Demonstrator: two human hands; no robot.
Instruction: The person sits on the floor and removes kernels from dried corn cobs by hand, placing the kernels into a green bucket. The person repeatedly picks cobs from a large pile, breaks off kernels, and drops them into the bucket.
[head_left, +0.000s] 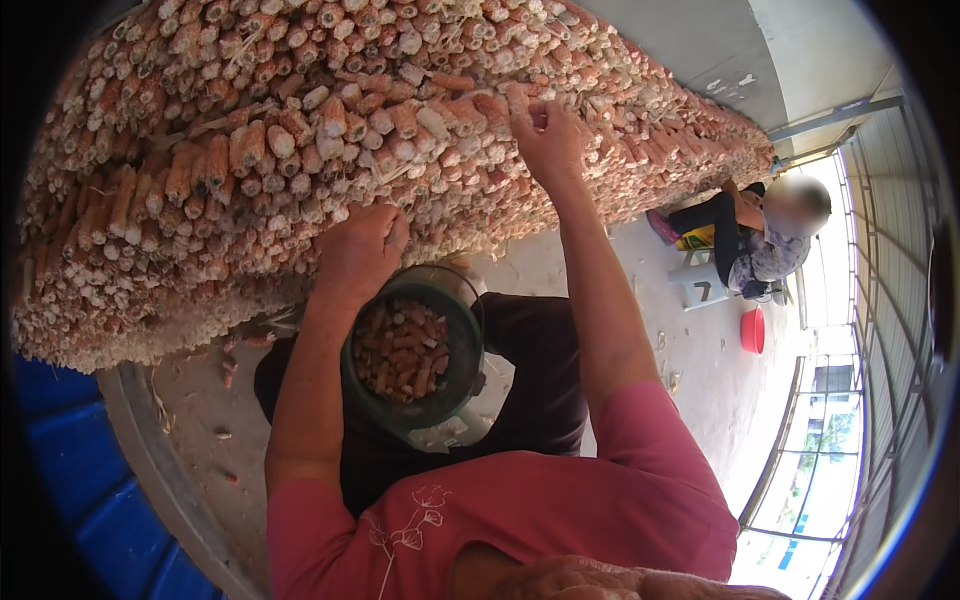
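A large stacked pile of corncobs (450, 172) rises in front of me, with many cob ends facing outward. High on the pile, my right hand (553, 150) grips a pinkish corncob (516, 97) between thumb and fingers. Lower down, my left hand (364, 251) is curled in front of the pile's face, and its back hides whatever may be inside the fingers. Below that hand, a dark green bucket (471, 356) stands between my legs. Many short corncob pieces (401, 349) lie in its bottom.
Cob bits and husk scraps (229, 367) litter the concrete floor (195, 420). Blue panels (82, 450) lie beyond a kerb at lower left. At right, another person (772, 240) sits beside a pale stool (697, 283) and a red bucket (753, 331). A grey wall (690, 45) stands behind the pile.
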